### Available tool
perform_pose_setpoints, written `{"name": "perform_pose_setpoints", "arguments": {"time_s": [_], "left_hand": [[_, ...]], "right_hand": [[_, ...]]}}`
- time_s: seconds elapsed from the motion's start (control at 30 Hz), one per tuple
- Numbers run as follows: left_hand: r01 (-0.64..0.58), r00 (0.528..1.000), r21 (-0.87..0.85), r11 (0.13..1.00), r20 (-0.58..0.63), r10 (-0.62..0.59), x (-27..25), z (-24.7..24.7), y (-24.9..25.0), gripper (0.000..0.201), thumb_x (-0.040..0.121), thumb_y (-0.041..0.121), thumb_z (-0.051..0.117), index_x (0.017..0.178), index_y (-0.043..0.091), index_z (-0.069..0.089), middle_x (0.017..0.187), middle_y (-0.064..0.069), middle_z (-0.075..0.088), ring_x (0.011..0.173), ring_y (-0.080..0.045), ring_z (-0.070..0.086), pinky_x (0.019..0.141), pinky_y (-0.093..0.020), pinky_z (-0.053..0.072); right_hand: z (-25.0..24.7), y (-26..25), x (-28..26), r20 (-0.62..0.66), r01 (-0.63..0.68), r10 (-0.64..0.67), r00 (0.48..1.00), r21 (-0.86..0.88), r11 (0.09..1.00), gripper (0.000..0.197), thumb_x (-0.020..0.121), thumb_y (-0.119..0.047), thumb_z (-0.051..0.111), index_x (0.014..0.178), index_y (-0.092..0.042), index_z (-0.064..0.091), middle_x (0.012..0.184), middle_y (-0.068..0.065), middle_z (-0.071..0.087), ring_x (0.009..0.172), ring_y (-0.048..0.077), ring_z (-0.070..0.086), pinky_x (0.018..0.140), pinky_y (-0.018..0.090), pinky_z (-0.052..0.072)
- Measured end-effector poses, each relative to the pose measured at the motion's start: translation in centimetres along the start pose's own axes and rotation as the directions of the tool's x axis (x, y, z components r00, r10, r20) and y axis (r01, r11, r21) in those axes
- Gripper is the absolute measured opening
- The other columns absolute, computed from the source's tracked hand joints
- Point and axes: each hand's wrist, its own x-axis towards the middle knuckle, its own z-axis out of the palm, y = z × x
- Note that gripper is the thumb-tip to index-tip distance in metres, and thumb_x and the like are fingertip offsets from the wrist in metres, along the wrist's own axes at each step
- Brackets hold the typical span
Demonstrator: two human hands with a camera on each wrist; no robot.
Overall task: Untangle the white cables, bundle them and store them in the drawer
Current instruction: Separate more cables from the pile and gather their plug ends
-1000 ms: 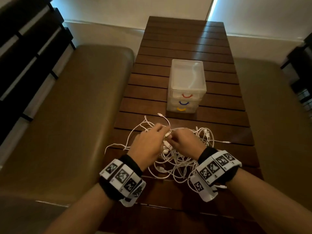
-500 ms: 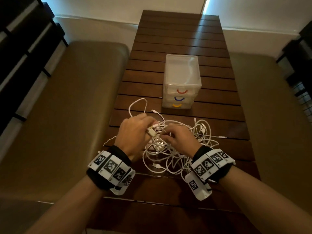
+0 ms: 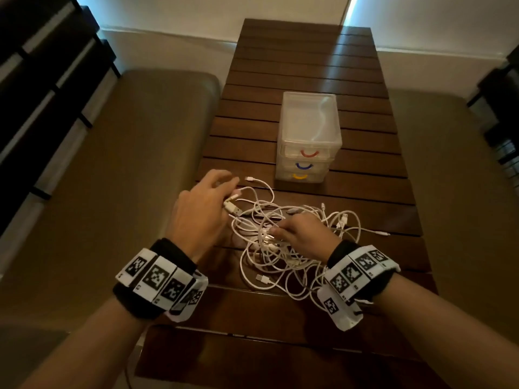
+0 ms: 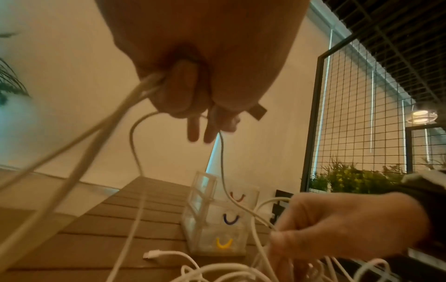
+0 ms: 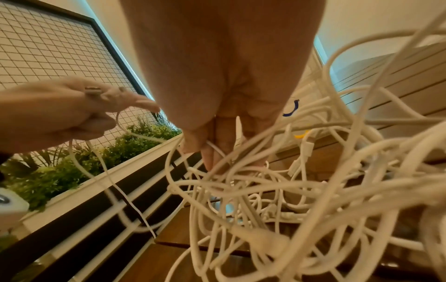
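Both hands in white cables point(image 3: 283, 248), left hand point(image 3: 200, 211) raised pinching, right hand point(image 3: 304, 237) low

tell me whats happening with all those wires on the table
A person is untangling a heap of thin white charging cables on a dark slatted wooden table. The left hand grips a few strands and plug ends, lifted away to the left of the heap. The right hand pinches strands in the middle of the knot. Nothing is bundled yet, and the small clear plastic three-drawer box behind the heap has all its drawers closed.
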Motion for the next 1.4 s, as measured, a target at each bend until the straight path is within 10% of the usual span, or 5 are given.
{"name": "perform_pose_setpoints", "arguments": {"time_s": [0.17,0.47,0.9,1.23,1.4], "left_hand": [[-0.208,0.946,-0.238,0.949,0.199,0.257,-1.8,2.2,2.3,0.071,0.076,-0.012,0.054,0.138,0.023,0.051,0.141,0.003,0.054,0.107,-0.015,0.065,0.087,-0.041,0.056],[-0.169,0.853,0.023,0.985,0.504,0.134,-1.9,5.3,2.6,0.024,0.096,0.019,0.048,0.119,0.021,0.049,0.12,0.001,0.058,0.1,-0.027,0.061,0.074,-0.036,0.042],[0.036,0.999,-0.429,0.903,0.043,-0.019,0.0,-4.9,0.3,0.015,0.085,0.019,0.046,0.075,0.025,0.056,0.066,0.01,0.058,0.061,-0.008,0.051,0.056,-0.028,0.035],[-0.09,0.996,-0.196,0.976,0.0,0.092,-1.3,-2.9,-0.3,0.068,0.079,-0.006,0.054,0.142,0.018,0.045,0.136,0.0,0.056,0.101,-0.01,0.063,0.084,-0.036,0.054],[-0.283,0.855,-0.071,0.957,0.433,0.285,-2.1,1.2,5.5,0.058,0.087,0.021,0.031,0.144,0.028,0.037,0.141,0.006,0.043,0.094,-0.025,0.065,0.071,-0.039,0.051]], "right_hand": [[0.8,-0.7,-0.4,-0.039,0.083,-0.084,0.996,-0.037,0.996,0.026,0.1,-0.029,0.05,0.091,-0.013,0.069,0.083,-0.003,0.067,0.074,0.013,0.058,0.068,0.029,0.04],[1.0,-0.4,-1.6,-0.162,0.13,-0.139,0.977,-0.062,0.99,0.023,0.099,-0.034,0.052,0.098,-0.019,0.07,0.075,-0.011,0.059,0.071,0.006,0.047,0.068,0.027,0.033],[0.3,1.8,-0.5,-0.062,-0.063,0.071,0.996,0.116,0.991,0.017,0.092,-0.032,0.066,0.096,-0.021,0.076,0.097,-0.009,0.071,0.088,0.006,0.061,0.08,0.032,0.049],[0.8,0.4,-0.8,-0.01,-0.052,0.051,0.999,-0.149,0.987,0.048,0.102,-0.044,0.036,0.08,-0.01,0.062,0.072,0.006,0.063,0.068,0.022,0.057,0.065,0.039,0.046],[1.0,-0.4,-0.6,0.005,0.0,0.001,1.0,-0.219,0.976,0.029,0.096,-0.03,0.044,0.104,-0.012,0.065,0.097,0.008,0.068,0.088,0.026,0.064,0.077,0.039,0.05]]}}
